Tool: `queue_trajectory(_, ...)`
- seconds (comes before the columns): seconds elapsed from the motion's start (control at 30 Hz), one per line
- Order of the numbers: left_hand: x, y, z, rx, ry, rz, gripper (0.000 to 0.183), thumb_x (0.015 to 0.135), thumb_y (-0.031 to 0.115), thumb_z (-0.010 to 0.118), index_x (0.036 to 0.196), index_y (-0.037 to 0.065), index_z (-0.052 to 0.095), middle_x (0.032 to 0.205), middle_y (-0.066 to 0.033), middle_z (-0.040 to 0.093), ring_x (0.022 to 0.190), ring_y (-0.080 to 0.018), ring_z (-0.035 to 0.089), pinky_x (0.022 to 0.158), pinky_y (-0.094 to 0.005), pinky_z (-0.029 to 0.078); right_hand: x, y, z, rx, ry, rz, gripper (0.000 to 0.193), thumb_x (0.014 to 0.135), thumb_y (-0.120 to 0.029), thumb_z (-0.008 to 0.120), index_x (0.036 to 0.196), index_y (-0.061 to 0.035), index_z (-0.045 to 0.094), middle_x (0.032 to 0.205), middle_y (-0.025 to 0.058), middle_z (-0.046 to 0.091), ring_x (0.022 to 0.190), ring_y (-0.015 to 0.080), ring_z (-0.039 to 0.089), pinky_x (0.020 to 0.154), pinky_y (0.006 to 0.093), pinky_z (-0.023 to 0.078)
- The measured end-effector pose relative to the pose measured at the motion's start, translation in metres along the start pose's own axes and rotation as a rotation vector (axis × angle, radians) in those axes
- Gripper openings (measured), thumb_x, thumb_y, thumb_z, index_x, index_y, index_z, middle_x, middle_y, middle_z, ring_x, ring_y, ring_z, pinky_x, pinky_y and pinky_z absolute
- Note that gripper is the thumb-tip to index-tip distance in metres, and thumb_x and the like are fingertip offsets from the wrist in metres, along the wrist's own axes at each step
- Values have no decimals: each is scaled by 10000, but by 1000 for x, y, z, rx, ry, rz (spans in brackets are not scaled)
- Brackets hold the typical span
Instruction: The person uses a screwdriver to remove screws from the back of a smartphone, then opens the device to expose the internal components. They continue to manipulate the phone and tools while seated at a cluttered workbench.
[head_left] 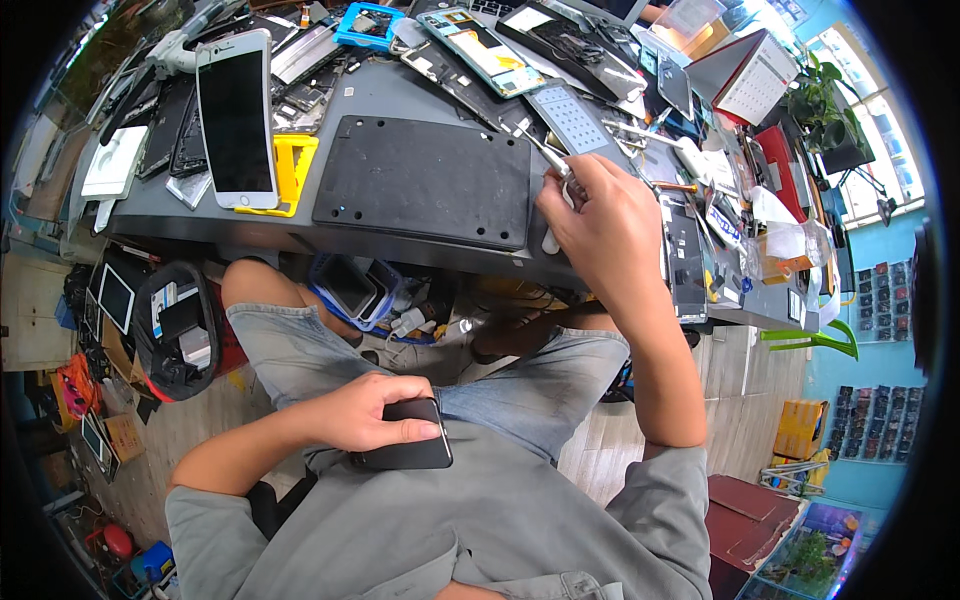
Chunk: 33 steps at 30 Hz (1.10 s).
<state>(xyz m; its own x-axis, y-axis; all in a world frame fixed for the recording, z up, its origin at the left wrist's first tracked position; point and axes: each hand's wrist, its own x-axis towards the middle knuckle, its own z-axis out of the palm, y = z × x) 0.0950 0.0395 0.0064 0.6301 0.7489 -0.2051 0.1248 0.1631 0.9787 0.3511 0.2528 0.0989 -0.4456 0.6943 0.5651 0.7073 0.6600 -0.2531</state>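
Note:
My left hand (385,412) is wrapped round a black smartphone (410,455) and holds it in my lap, against my grey shirt. My right hand (600,215) is raised over the right edge of a black mat (430,180) at the bench's front. Its fingers are closed on a slim pointed metal tool (550,155), whose tip points to the far left. The fingers hide most of it, so its exact kind cannot be told. Left of the mat, a white phone with a dark screen (235,115) leans on a yellow stand (290,175).
Opened phones and parts crowd the back of the grey bench (390,85), including a phone frame (480,50) and a blue tray (368,25). A desk calendar (755,80) stands far right. Below the bench are a blue bin (350,290) and a black bag (180,340).

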Motion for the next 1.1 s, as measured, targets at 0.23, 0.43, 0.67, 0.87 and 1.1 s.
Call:
queue_trajectory(0.23,2,-8,5,5,-21,30,326,1082,340,822,1091,35,706,925,-33,685,842,-137,658,760,-343,531,1,5,8,-103,2,37,183,963,-201,828,944,-24,784,818,157,737,713,374,740,662,460,563)
queue_trajectory(0.43,3,-18,4,92,-42,32,336,1068,352,832,1102,38,716,921,-51,718,835,-142,681,757,-345,543,0,5,14,-115,51,30,170,935,-195,815,919,-53,723,846,142,759,729,386,756,662,492,596)
queue_trajectory(0.67,6,-12,4,122,-41,-13,352,1050,360,842,1091,32,719,930,-103,729,859,-198,695,807,-357,554,-1,7,11,-94,81,0,167,926,-203,781,940,-44,729,881,161,769,722,391,763,657,493,622)
queue_trajectory(0.87,6,-17,7,128,57,-42,309,1038,327,848,1038,37,739,837,-68,742,787,-156,719,738,-349,556,-19,-2,-19,154,264,127,205,967,-99,761,1148,-6,732,957,186,737,785,404,751,667,508,592)
queue_trajectory(1.1,11,-37,8,71,243,-25,311,1027,317,808,935,35,716,762,-53,702,725,-137,670,690,-333,519,-71,12,-37,36,339,389,462,940,81,689,1400,56,660,1272,254,627,860,450,753,729,510,619)
